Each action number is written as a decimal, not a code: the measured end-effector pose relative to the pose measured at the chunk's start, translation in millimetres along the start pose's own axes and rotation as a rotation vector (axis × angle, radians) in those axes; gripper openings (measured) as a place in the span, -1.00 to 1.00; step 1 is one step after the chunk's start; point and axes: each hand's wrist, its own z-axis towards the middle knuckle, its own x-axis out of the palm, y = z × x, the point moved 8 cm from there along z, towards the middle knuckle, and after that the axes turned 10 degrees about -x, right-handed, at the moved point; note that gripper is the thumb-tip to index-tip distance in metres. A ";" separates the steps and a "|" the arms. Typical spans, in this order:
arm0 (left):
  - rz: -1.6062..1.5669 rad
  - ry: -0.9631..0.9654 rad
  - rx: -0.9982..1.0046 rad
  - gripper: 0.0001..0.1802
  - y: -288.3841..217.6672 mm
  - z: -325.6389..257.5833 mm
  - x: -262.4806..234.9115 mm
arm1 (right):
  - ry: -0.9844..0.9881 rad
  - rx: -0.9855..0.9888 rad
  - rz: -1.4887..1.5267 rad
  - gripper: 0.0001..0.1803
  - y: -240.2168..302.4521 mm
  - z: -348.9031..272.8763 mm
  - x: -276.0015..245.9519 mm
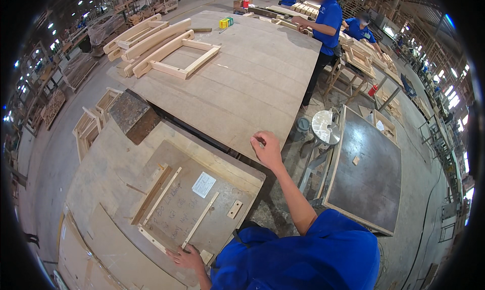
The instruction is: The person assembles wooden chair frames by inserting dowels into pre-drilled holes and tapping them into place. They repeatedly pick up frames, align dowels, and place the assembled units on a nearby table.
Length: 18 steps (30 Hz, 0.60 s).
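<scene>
A wide, pale brown wooden desk fills the upper middle, its near edge running along a second, lighter brown wooden desk in front of the person. To the right is a dark, glossy-topped rectangular desk with a pale wooden rim. A co-worker in a blue shirt stands at the wide desk's far right corner.

On the nearer desk lies a flat brown board with dark handwriting. An open, four-sided pale wooden frame lies on the wide desk, beside other curved pieces.

The right hand is over the wide desk's near edge, its fingers loosely curled; whether they hold anything small cannot be told. The left hand is laid at the board's lower edge with fingers spread, not closed around anything, by the lower ends of the narrow pale wooden strips on the board. A thicker brown wooden strip lies to their left.

Smaller still are a white rectangular paper label and a short pale wooden block with two holes, both on the board.
</scene>
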 end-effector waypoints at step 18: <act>-0.014 0.005 -0.003 -0.58 -2.0 1.0 -3.2 | 0.001 -0.001 0.007 -0.81 3.1 0.5 -0.8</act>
